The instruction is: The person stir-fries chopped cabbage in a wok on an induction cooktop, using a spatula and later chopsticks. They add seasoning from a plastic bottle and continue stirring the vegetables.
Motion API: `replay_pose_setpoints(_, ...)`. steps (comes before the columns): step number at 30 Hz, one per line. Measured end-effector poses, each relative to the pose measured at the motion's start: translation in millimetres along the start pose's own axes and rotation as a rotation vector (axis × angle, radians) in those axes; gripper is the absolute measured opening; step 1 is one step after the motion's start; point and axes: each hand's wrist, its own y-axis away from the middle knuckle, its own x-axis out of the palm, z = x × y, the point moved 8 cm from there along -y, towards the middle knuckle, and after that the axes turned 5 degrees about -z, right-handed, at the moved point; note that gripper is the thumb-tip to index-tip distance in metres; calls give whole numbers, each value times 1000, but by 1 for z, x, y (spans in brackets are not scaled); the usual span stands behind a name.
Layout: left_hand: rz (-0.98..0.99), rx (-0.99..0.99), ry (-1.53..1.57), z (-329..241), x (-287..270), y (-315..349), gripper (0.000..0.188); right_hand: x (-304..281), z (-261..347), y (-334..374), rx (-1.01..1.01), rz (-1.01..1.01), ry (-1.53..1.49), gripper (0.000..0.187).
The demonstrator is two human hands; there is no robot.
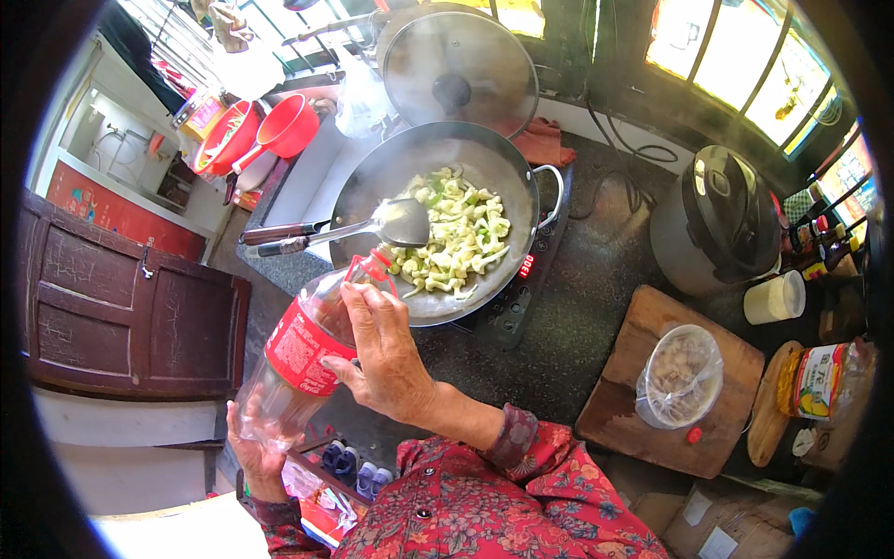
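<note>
A clear plastic bottle [312,349] with a red label is tilted, its red neck over the near left rim of the wok [358,200]. My left hand [256,456] cups the bottle's base from below. Higher up, my right hand [386,363] grips its side near the neck, fingers on top and thumb against the label. I cannot make out how much liquid is inside. Cauliflower pieces [466,224] with some green bits lie steaming in the wok. A metal spatula [403,224] rests in it, handle across the left rim.
The wok stands on an induction cooker [512,312] with a lit display. Behind it leans a glass lid [466,70]. At right are a dark electric cooker [717,219], a cutting board [605,410] with a plastic-lined bowl [680,373] and a red cap [694,435], and an oil bottle [819,382].
</note>
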Motion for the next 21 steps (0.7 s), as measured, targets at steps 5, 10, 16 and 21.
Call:
replay_pose_setpoints(5, -29, -2, 23, -2, 5, -1, 65, -2, -4, -2, 2, -2, 12, 87)
replay_pose_setpoints(10, 24, -21, -1, -2, 13, -2, 66, -2, -9, -3, -4, -2, 16, 86)
replay_pose_setpoints(16, 54, -26, -21, -5, 16, -2, 67, -1, -10, -5, -6, -6, 10, 86)
replay_pose_setpoints(21, 49, -19, 14, -7, 16, -3, 66, 0, -11, -5, -6, -12, 10, 86)
